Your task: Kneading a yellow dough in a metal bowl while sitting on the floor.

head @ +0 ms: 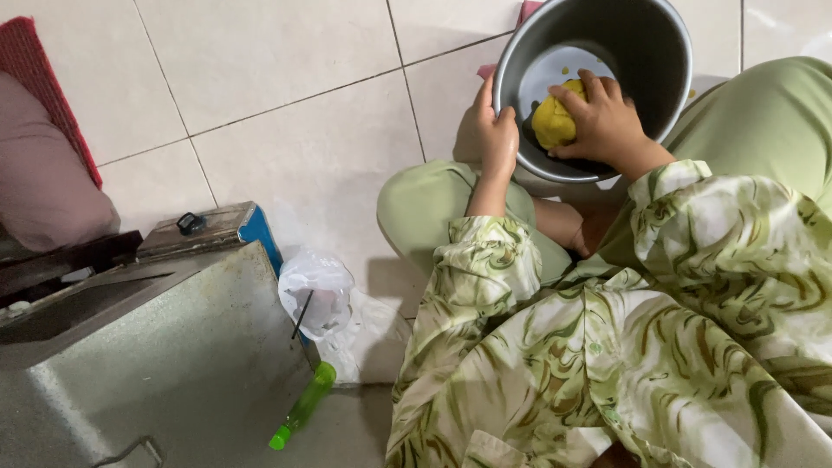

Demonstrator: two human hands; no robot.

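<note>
A grey metal pot [659, 39] rests on my lap and the tiled floor at the top right. Inside it lies a lump of yellow dough [551, 124]. My right hand [605, 121] reaches into the pot and presses on the dough, fingers curled over its top. My left hand [494, 130] grips the pot's left rim from outside, steadying it. Both arms wear green and white patterned sleeves.
A grey metal box-like appliance [165, 347] fills the lower left, with a blue-edged tin [221, 227] behind it. A crumpled clear plastic bag [319, 295] and a green plastic bottle [303, 406] lie beside it. A red mat [35, 65] and pink cushion [39, 182] sit at far left.
</note>
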